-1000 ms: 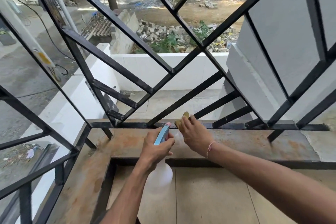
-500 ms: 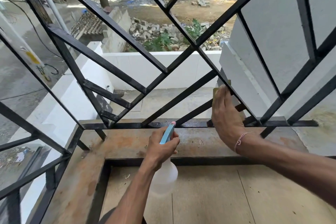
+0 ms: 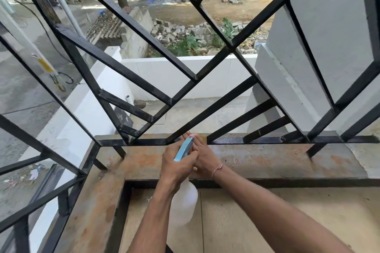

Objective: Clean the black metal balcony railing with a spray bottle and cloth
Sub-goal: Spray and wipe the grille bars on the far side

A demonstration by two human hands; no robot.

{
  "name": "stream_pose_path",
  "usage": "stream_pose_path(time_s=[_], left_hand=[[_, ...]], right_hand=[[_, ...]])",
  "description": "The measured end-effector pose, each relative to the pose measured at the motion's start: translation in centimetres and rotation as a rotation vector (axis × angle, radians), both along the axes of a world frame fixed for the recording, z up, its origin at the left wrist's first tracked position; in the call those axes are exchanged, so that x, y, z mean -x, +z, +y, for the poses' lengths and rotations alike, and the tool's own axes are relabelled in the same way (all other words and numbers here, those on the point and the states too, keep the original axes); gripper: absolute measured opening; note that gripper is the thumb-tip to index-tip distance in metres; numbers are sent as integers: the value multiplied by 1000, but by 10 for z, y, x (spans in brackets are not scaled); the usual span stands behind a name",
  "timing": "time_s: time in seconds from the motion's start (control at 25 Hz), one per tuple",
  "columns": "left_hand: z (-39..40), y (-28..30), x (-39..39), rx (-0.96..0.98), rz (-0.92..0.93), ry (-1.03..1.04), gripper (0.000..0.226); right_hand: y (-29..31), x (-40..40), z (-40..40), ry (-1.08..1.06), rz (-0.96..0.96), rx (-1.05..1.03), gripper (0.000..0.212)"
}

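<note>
1. I look down at a rust-stained ledge (image 3: 267,158) on a balcony, with a white wall and rubble beyond.
2. The black metal railing (image 3: 185,80) crosses in diagonal bars; its bottom rail looks wet.
3. My left hand (image 3: 176,167) grips the spray bottle (image 3: 184,203), blue head aimed at the rail.
4. My right hand (image 3: 205,158) presses a yellowish cloth (image 3: 202,137) against the bottom rail; its fingers are partly hidden, so I cannot tell their curl.

Your left hand (image 3: 177,167) grips the spray bottle (image 3: 183,204) by its blue head, nozzle toward the black railing (image 3: 144,141). Your right hand (image 3: 203,157) presses a yellowish cloth (image 3: 202,137) against the railing's bottom bar, above the rust-stained ledge (image 3: 267,162).
</note>
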State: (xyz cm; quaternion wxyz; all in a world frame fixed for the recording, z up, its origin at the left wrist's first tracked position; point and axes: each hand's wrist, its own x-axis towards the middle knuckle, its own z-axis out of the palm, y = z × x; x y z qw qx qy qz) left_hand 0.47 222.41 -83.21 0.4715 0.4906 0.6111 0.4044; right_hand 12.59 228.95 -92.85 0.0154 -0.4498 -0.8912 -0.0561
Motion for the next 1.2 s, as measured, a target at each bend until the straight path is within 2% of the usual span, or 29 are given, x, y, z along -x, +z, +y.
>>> stream_pose_path(time_s=[0.08,0.16,0.24,0.4,0.56,0.8,0.96,1.04,1.2], left_hand=[[0,3,-2,-1,-2,-20,22],[1,4,-9,-2,-22,-39,21],[2,3,-17,-2,-3,-50,15],[3,-1,-38,-28,35,-106,2],[2,0,-52,-44,17,-150,1],[3,-5,-63,-72,83,-194,2],[2,-4,-71,-66,80,-217,2],[1,-4,-74,-58,81,-230,2],[1,-3,-76,-51,97,-245,3]], right_hand=[[8,-21,1,145,-31,-39,74],[19,-47,-2,294,-48,-87,64],[23,-74,-7,379,-75,-126,64],[29,-128,-13,389,-207,-155,70],[30,-154,-26,270,-300,-104,75],[40,-190,-50,97,-375,-190,71],[67,-208,-60,-170,-376,-290,60],[92,-211,-60,-339,-367,-244,64],[96,-191,-66,-430,-483,-191,71]])
